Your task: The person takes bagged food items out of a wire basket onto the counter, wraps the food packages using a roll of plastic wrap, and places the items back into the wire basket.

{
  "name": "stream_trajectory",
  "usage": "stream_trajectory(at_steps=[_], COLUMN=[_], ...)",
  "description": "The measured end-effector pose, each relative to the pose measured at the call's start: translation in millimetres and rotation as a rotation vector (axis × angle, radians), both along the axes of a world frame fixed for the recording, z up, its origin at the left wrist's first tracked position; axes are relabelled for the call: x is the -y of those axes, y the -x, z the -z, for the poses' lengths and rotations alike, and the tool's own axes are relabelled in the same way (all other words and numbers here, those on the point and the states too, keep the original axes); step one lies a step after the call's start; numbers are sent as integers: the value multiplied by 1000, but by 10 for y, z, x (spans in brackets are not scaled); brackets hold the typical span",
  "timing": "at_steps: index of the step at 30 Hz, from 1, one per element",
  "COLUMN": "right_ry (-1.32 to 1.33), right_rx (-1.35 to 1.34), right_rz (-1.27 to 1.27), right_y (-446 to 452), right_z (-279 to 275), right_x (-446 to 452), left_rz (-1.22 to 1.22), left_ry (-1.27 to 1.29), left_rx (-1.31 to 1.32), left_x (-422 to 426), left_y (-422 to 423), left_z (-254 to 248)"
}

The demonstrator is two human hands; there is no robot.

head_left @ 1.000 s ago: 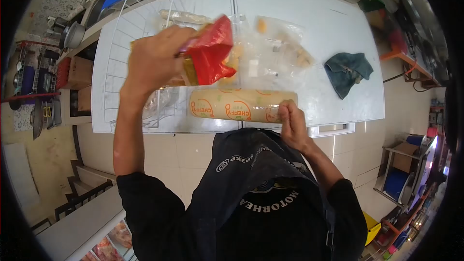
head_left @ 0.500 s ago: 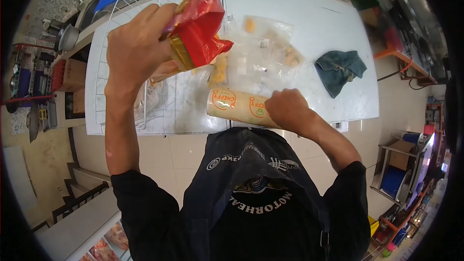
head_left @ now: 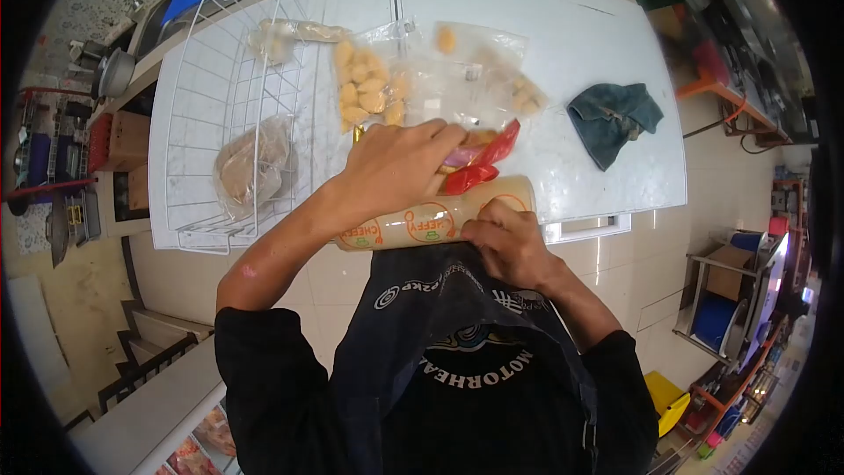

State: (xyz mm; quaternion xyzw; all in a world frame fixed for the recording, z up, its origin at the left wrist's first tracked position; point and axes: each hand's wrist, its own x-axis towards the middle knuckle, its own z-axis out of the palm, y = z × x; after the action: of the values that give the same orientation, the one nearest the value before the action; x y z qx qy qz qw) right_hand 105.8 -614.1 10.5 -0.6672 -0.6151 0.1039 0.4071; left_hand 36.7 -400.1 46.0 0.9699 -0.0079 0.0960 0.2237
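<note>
I had the fingers of the left hand [head_left: 396,163] closed around a red packet [head_left: 499,148], its glossy end sticking out past the knuckles just above the roll. The right hand [head_left: 510,242] had its fingers folded against the right part of that printed roll [head_left: 422,222]; I could not tell whether they pinched anything. The roll lay along the near edge of the counter [head_left: 607,35], close to the apron [head_left: 440,277]. Beyond the left hand I saw a clear bag of yellow pieces [head_left: 363,88] lying flat. Farther left stood a white wire basket [head_left: 215,233], with a bagged brown item [head_left: 255,167] inside it. Well to the right, a crumpled dark green cloth [head_left: 615,119] lay on the counter.
</note>
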Motion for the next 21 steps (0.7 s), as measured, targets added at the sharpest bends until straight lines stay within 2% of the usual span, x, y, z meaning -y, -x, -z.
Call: stream_trajectory(at_steps=[3,6,9,12,13,15,16,19,20,21], right_ry=[-154,-240,-319,-385,-357,-281,-227,-86,-179,-189], right_rx=[87,294,303,133,108,49,14,53,43,2], right_rz=[129,147,75,212,210,120,39,-145,-84,-7], right_y=[5,-10,-149,-310,-343,-352,-343,-283,-227,-157], right_z=[62,-22,76,262,238,281,355,720,832,937], right_x=[-35,-69,-99,-39,-92,-224,-262,-221,-198,-168], left_rz=[231,302,323,396,399,389,427,394,318,129], left_ry=[113,107,144,356,400,484,534,307,392,525], left_rx=[-206,-274,-258,-29,-51,-97,-8,-1,147,251], left_x=[106,273,216,277,293,335,385,366,347,319], left_y=[113,191,108,174,171,165,153,256,305,375], left_z=[-37,301,384,385,384,390,402,310,243,153])
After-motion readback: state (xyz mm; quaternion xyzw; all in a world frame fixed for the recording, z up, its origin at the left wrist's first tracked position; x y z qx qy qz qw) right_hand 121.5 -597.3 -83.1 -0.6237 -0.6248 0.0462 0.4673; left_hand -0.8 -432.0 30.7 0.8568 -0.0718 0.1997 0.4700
